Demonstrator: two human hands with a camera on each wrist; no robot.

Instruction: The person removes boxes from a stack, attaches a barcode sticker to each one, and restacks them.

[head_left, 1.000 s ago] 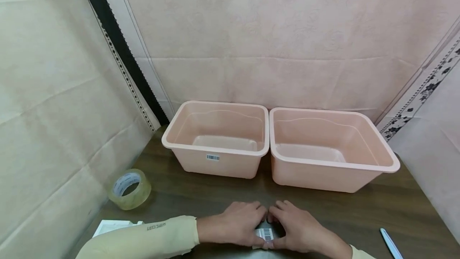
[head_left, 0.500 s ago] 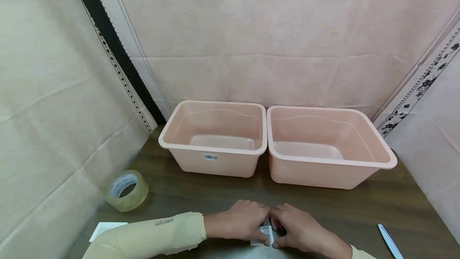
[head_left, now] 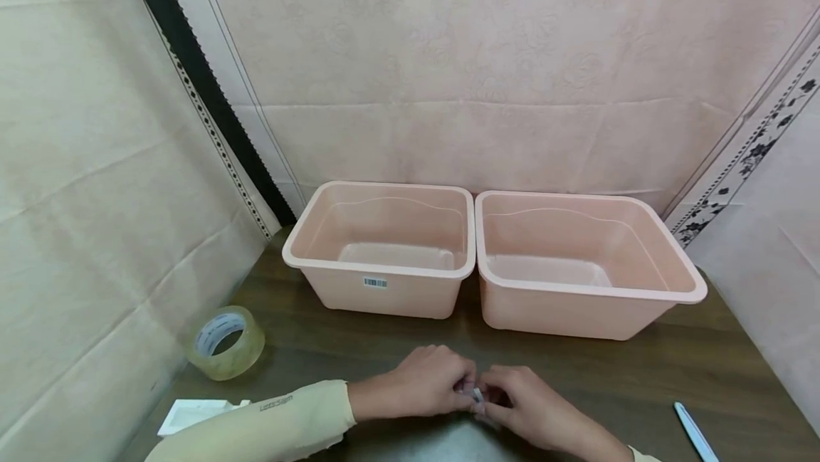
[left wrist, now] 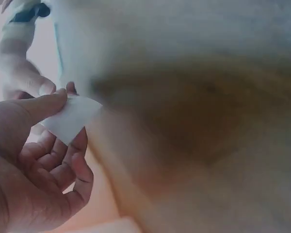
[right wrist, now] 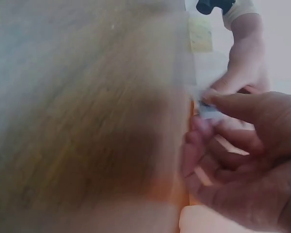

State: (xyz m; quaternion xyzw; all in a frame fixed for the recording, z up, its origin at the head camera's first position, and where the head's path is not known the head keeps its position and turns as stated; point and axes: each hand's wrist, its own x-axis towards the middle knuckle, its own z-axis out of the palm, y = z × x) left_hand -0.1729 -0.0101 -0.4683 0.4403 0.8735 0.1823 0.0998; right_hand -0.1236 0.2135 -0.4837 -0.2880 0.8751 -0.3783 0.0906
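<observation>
Above the table's front part, both hands meet over a small white barcode label. My left hand pinches the label between thumb and fingers; in the left wrist view a pale, blank corner of it sticks out. My right hand pinches the other side, its thumb and fingertips close against the left ones. The right wrist view is blurred, with only a greyish bit of the label at the fingertips. Most of its printed face is hidden by the fingers.
Two pink plastic tubs, the left one and the right one, stand side by side behind the hands. A clear tape roll lies left. A white flat item is partly behind the left sleeve. A slim light-blue object lies right.
Both hands have lifted slightly and tilted the label, so its barcode face no longer shows flat to the head view. The tubs and tape roll stay put.
</observation>
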